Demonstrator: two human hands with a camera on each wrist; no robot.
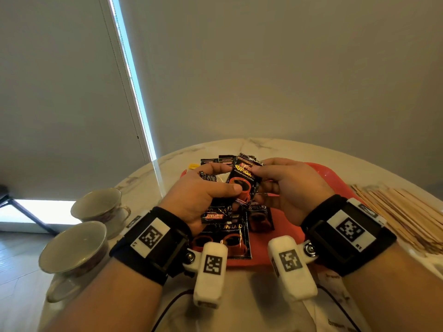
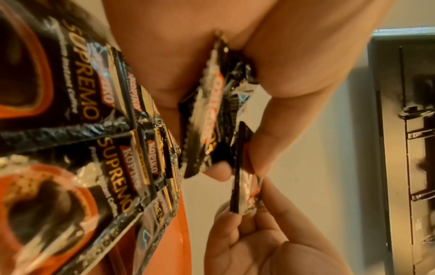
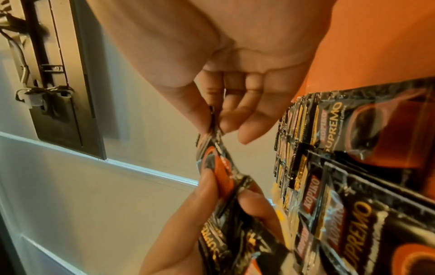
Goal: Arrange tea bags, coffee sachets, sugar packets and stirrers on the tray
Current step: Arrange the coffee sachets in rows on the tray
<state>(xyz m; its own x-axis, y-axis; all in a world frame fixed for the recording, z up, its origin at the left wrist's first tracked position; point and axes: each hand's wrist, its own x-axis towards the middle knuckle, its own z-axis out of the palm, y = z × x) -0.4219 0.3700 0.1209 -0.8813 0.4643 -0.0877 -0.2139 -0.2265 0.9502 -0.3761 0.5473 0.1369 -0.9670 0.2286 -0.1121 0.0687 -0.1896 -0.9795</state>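
**Head view: both hands hold one coffee sachet over red tray**

Head camera looks down on a round, marble-patterned table [image 1: 275, 146] set against a plain grey wall [image 1: 287, 68], with a strip of daylight showing beside a pale window blind [image 1: 60, 80]. Above the red tray [image 1: 321, 173], the left hand [image 1: 203, 195] and right hand [image 1: 290, 185] share a black coffee sachet [image 1: 243, 180]: the right thumb and forefinger pinch its upper edge, the left thumb presses its printed cup. The left hand also grips a bundle of further sachets [image 1: 215, 213] in its palm. On the tray beneath lie more sachets [image 1: 230, 238], overlapping in rows; others [image 1: 217, 160] stick up at the tray's far edge, beside a small yellow packet [image 1: 193, 166].

Two teacups [image 1: 100, 207] stand at the table's left rim, one nearer than the other. Wooden stirrers [image 1: 402, 212] lie in a loose heap on the table right of the tray. White packets with printed text [image 1: 335, 298] sit at the near right edge, partly hidden by the right wrist. Wood-look flooring [image 1: 16, 271] shows at lower left, with a dark stand leg [image 1: 26, 212] crossing a bright patch by the wall.
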